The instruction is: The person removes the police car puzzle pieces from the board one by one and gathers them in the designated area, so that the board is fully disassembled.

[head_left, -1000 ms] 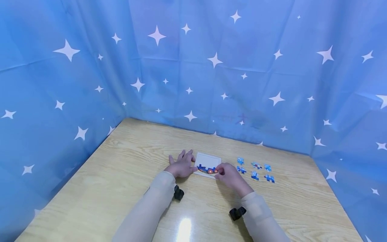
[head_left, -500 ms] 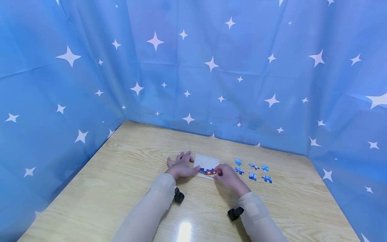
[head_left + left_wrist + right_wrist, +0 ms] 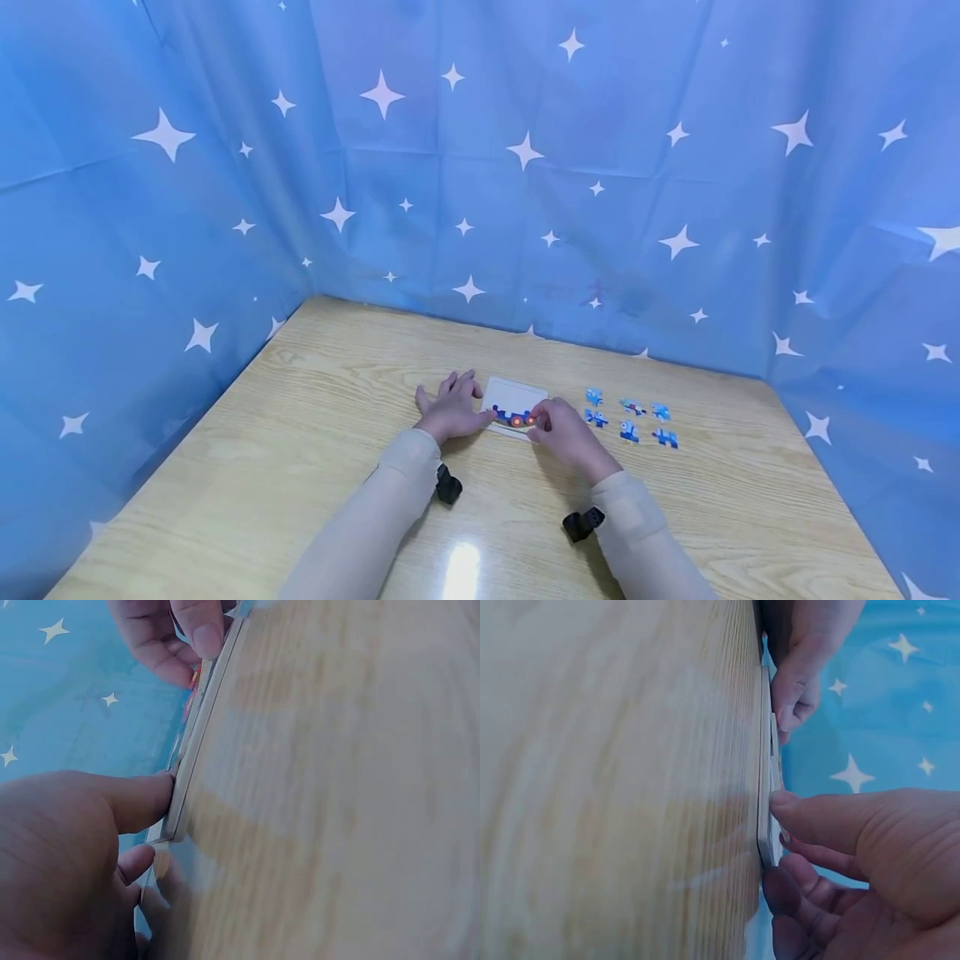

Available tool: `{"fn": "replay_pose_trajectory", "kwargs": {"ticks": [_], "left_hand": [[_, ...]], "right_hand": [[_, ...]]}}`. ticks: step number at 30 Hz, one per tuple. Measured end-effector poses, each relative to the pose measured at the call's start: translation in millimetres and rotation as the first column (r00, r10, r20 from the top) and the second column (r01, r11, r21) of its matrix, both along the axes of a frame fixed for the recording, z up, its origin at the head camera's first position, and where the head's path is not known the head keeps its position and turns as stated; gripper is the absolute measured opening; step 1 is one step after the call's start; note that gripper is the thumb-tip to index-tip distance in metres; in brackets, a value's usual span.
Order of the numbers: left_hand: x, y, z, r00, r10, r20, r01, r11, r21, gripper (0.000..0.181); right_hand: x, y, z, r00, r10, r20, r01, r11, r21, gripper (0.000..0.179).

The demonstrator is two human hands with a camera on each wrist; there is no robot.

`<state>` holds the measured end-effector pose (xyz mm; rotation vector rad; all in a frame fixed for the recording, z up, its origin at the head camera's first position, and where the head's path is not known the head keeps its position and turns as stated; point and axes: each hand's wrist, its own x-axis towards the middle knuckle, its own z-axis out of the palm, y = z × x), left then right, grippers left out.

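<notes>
A white puzzle tray (image 3: 517,390) lies on the table, and joined blue and red puzzle pieces (image 3: 513,418) run along its near side. My left hand (image 3: 450,412) is at the tray's left side with fingers spread. Its thumb (image 3: 146,801) presses on the left end of the pieces at the tray's rim. At the right end of the row, my right hand (image 3: 566,433) pinches a puzzle piece (image 3: 532,420) with an orange wheel between thumb and forefinger. The fingers partly cover that piece. From the right wrist view, the thumb (image 3: 810,814) is over the tray's edge.
Several loose blue puzzle pieces (image 3: 628,431) lie to the right of the tray, beyond the right hand. The wooden table (image 3: 360,358) meets a blue star-patterned curtain (image 3: 480,208) at its back and sides.
Both hands stay at the tray, with only slight finger movement. The right hand keeps its pinch at the row's right end. The head view has shifted slightly.
</notes>
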<state>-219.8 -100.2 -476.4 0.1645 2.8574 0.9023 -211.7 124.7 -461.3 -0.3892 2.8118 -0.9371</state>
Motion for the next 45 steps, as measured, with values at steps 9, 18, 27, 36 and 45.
{"fn": "replay_pose_trajectory", "kwargs": {"ticks": [9,18,27,36,45], "left_hand": [[-12.4,-1.2,-16.0,1.000,-0.006,0.031,0.007,0.999,-0.046,0.039],[-9.6,-1.2,-9.6,0.999,-0.015,0.047,0.018,0.997,-0.071,0.037],[-11.9,-1.6,-14.7,0.999,-0.022,0.046,0.025,0.998,-0.065,0.037],[-13.1,-2.8,-20.6,0.999,-0.025,0.031,0.027,0.997,-0.068,0.038],[-2.3,-2.6,-5.1,0.999,-0.035,0.005,0.036,0.996,-0.077,0.035]], "right_hand": [[0.6,-1,0.9,1.000,0.027,-0.001,-0.027,0.999,0.016,0.020],[1.9,-2,4.4,0.999,0.027,-0.019,-0.027,0.999,0.033,0.020],[3.2,-2,6.2,0.999,0.034,-0.013,-0.034,0.999,0.019,0.021],[4.6,-4,7.0,0.996,0.053,-0.072,-0.048,0.997,0.066,0.025],[5.2,-4,10.4,0.993,0.061,-0.096,-0.053,0.995,0.087,0.027]]}}
